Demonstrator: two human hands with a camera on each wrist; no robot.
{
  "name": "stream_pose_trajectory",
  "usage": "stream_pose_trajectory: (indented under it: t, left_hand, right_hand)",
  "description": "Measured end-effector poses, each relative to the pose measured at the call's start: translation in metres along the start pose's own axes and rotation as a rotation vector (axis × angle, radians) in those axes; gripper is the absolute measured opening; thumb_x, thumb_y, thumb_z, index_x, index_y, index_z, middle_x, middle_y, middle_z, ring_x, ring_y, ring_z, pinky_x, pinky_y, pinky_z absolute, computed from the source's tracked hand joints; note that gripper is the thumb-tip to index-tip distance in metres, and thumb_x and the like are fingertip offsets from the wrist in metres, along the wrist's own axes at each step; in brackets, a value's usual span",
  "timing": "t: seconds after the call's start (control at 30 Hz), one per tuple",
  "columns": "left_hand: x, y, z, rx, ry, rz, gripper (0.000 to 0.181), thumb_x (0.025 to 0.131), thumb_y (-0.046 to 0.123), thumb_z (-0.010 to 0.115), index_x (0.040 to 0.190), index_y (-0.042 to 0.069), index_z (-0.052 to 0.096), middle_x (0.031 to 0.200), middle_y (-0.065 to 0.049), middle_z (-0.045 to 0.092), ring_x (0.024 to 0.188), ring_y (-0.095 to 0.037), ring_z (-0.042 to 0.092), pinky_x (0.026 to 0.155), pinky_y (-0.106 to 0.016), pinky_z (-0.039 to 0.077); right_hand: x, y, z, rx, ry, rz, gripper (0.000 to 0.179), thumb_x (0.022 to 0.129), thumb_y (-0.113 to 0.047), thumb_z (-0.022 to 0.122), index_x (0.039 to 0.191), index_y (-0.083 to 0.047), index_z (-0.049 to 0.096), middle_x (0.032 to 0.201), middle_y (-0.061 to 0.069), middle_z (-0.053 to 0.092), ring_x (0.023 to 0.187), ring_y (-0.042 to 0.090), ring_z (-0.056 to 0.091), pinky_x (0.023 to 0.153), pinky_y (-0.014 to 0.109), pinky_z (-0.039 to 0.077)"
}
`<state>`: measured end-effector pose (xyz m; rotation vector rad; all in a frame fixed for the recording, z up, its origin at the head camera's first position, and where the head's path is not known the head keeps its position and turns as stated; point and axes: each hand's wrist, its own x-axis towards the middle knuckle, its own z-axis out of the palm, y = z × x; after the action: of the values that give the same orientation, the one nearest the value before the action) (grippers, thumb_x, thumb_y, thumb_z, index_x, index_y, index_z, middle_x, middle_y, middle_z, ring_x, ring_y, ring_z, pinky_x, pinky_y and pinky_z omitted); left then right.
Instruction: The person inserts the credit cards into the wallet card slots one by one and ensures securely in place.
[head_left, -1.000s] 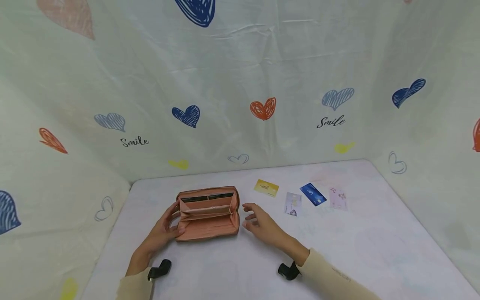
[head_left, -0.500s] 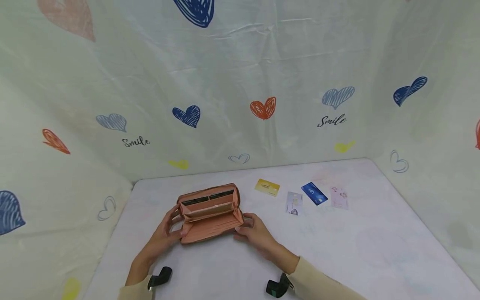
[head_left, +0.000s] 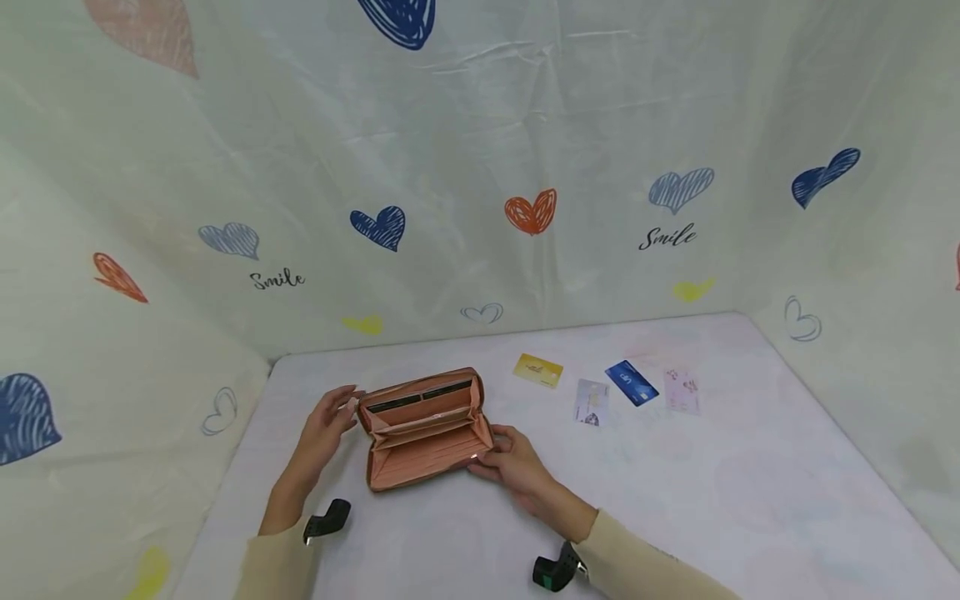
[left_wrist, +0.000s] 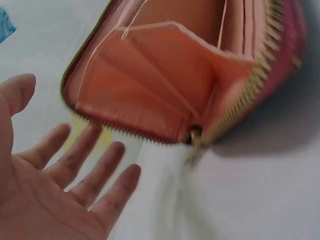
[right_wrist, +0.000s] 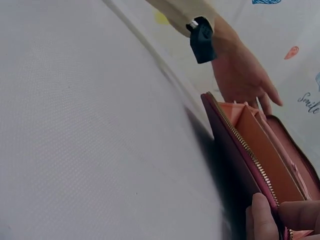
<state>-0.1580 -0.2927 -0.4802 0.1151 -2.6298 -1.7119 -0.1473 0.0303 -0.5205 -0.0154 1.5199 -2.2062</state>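
Note:
An unzipped pink zip-around wallet (head_left: pixel 427 454) lies spread on the table, its inner pockets facing up and two dark items showing in its back slots. At the near right corner, my right hand (head_left: pixel 525 477) grips the wallet's edge. In the right wrist view, the fingers (right_wrist: pixel 264 220) pinch the zipped rim. My left hand (head_left: pixel 321 437) is by the wallet's far left corner. Its fingers (left_wrist: pixel 107 167) are spread and hold nothing, and the left wrist view shows a gap between them and the zip edge. A zip pull (left_wrist: pixel 195 145) hangs at the wallet's end.
To the right of the wallet lie a yellow card (head_left: pixel 538 370), a pale card (head_left: pixel 592 402), a blue card (head_left: pixel 632 382) and a pinkish card (head_left: pixel 682 391). Behind the white table (head_left: pixel 675 500) hangs a heart-printed cloth (head_left: pixel 450 150).
My right hand came to the wallet's near right corner and took hold of it. The wallet turned slightly, its right end away. My left hand let go and moved up and away.

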Motion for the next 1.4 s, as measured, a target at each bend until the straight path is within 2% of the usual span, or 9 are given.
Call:
stream_pose_trajectory:
  t: [0.1, 0.2, 0.3, 0.53, 0.7, 0.9, 1.1, 1.23, 1.4]
  left_hand:
    - [0.008, 0.004, 0.006, 0.049, -0.016, -0.030, 0.058, 0.115, 0.040, 0.042, 0.156, -0.001, 0.045, 0.151, -0.024, 0.054, 0.137, -0.032, 0.053, 0.111, -0.045, 0.047]
    - [0.008, 0.004, 0.010, 0.076, 0.003, -0.050, 0.052, 0.115, 0.037, 0.043, 0.146, -0.003, 0.056, 0.119, -0.017, 0.069, 0.114, -0.021, 0.062, 0.100, -0.034, 0.052]
    - [0.003, 0.004, 0.013, 0.057, 0.034, -0.052, 0.046, 0.115, 0.032, 0.047, 0.138, -0.005, 0.061, 0.097, -0.010, 0.071, 0.095, -0.010, 0.062, 0.088, -0.024, 0.053]
    - [-0.017, 0.004, 0.029, 0.033, 0.186, -0.055, 0.040, 0.112, 0.024, 0.054, 0.132, -0.009, 0.065, 0.124, -0.025, 0.070, 0.090, 0.000, 0.063, 0.077, -0.020, 0.056]
    - [-0.027, 0.004, 0.043, 0.052, 0.301, -0.018, 0.034, 0.111, 0.019, 0.057, 0.127, -0.008, 0.069, 0.121, -0.028, 0.071, 0.085, 0.003, 0.063, 0.071, -0.019, 0.056]
    - [-0.038, 0.008, 0.050, 0.034, 0.354, -0.002, 0.032, 0.110, 0.016, 0.057, 0.125, -0.009, 0.069, 0.108, -0.026, 0.074, 0.077, 0.001, 0.065, 0.067, -0.021, 0.057]
    - [-0.047, 0.013, 0.054, -0.038, 0.348, -0.018, 0.032, 0.111, 0.016, 0.056, 0.129, -0.010, 0.065, 0.118, -0.029, 0.071, 0.078, 0.001, 0.066, 0.066, -0.025, 0.059]
    - [-0.053, 0.016, 0.056, -0.089, 0.287, -0.020, 0.033, 0.111, 0.015, 0.055, 0.133, -0.009, 0.061, 0.126, -0.028, 0.066, 0.082, 0.000, 0.068, 0.070, -0.027, 0.061]
    - [-0.055, 0.019, 0.053, -0.072, 0.213, -0.010, 0.031, 0.111, 0.012, 0.054, 0.135, -0.007, 0.059, 0.126, -0.025, 0.064, 0.084, -0.002, 0.068, 0.072, -0.031, 0.062]
  right_hand:
    - [0.000, -0.001, 0.000, 0.011, 0.002, 0.003, 0.059, 0.098, 0.017, 0.050, 0.152, 0.017, 0.024, 0.130, 0.035, 0.058, 0.111, 0.030, 0.070, 0.096, 0.041, 0.059]
    - [0.003, -0.002, 0.000, 0.016, 0.014, 0.002, 0.057, 0.100, 0.016, 0.050, 0.152, 0.017, 0.026, 0.131, 0.035, 0.057, 0.110, 0.029, 0.071, 0.095, 0.040, 0.059]
    - [0.010, -0.005, -0.002, 0.013, 0.057, -0.002, 0.052, 0.102, 0.013, 0.050, 0.150, 0.016, 0.030, 0.135, 0.037, 0.056, 0.109, 0.028, 0.071, 0.093, 0.036, 0.060]
    - [0.037, -0.015, -0.005, 0.011, 0.174, -0.031, 0.043, 0.108, 0.003, 0.049, 0.148, 0.015, 0.037, 0.141, 0.037, 0.055, 0.110, 0.024, 0.069, 0.094, 0.036, 0.059]
    - [0.043, -0.020, -0.003, -0.002, 0.201, -0.015, 0.045, 0.108, 0.001, 0.052, 0.148, 0.014, 0.038, 0.142, 0.035, 0.055, 0.113, 0.025, 0.068, 0.100, 0.037, 0.057]
    - [0.029, -0.014, 0.005, -0.005, 0.150, 0.005, 0.050, 0.107, 0.001, 0.053, 0.149, 0.017, 0.033, 0.146, 0.038, 0.051, 0.131, 0.039, 0.062, 0.108, 0.042, 0.052]
    - [0.009, 0.000, 0.020, 0.011, 0.062, 0.024, 0.051, 0.109, -0.001, 0.049, 0.151, 0.018, 0.029, 0.142, 0.037, 0.055, 0.126, 0.036, 0.065, 0.105, 0.045, 0.053]
    - [0.006, 0.005, 0.025, 0.036, 0.061, -0.039, 0.045, 0.108, 0.000, 0.050, 0.147, 0.016, 0.034, 0.133, 0.035, 0.063, 0.115, 0.028, 0.069, 0.098, 0.045, 0.058]
    - [0.011, 0.007, 0.022, 0.029, 0.086, -0.100, 0.039, 0.105, 0.006, 0.052, 0.141, 0.016, 0.040, 0.116, 0.026, 0.072, 0.097, 0.018, 0.072, 0.085, 0.039, 0.062]
